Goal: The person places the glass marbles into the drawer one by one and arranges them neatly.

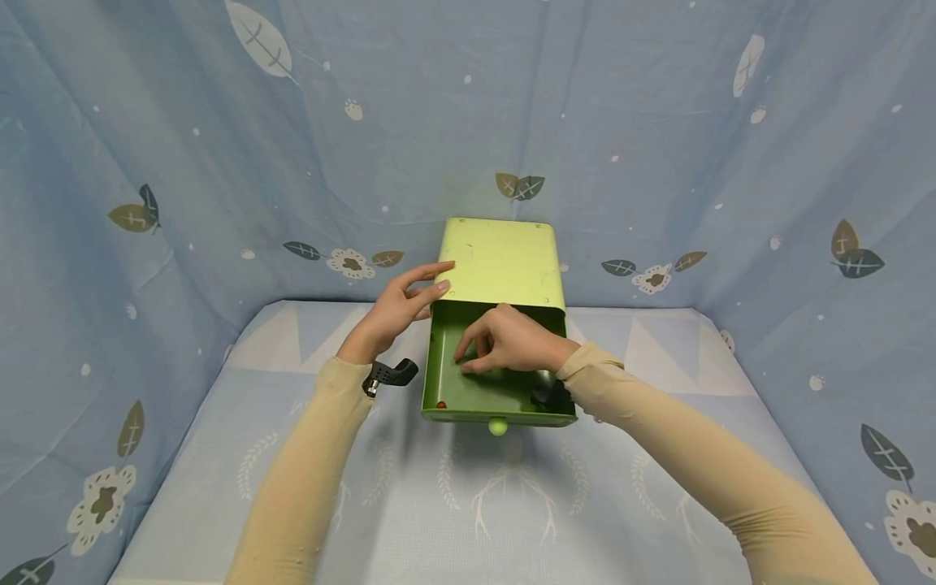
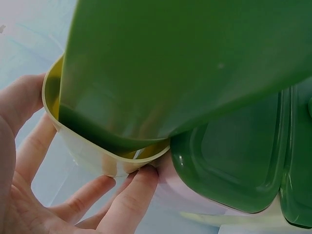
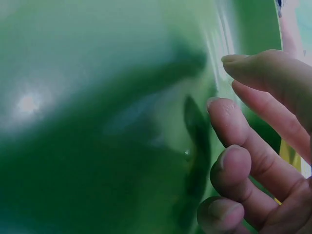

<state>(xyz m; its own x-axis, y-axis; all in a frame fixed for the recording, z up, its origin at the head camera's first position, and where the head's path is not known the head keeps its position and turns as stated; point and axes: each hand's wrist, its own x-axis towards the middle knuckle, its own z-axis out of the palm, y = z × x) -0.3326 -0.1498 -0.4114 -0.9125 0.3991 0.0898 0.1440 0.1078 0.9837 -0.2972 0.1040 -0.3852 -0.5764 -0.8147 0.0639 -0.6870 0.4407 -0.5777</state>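
A light green box [image 1: 503, 260] stands against the back curtain, its dark green drawer [image 1: 504, 418] pulled out at the front. My left hand [image 1: 398, 313] rests on the box's left edge, fingertips on its top and side; in the left wrist view the fingers [image 2: 131, 200] are spread around the casing's rim. My right hand [image 1: 512, 341] is inside the drawer with loosely bent fingers. Between its thumb and fingers [image 3: 229, 119] I see nothing held. A small red bead-like thing [image 1: 441, 404] lies in the drawer's front left corner.
The drawer has a round green knob [image 1: 498, 426] at its front. A patterned cloth [image 1: 409, 504] covers the table. Blue printed curtains [image 1: 409, 122] enclose the back and both sides. A black device [image 1: 391, 374] sits on the left wrist.
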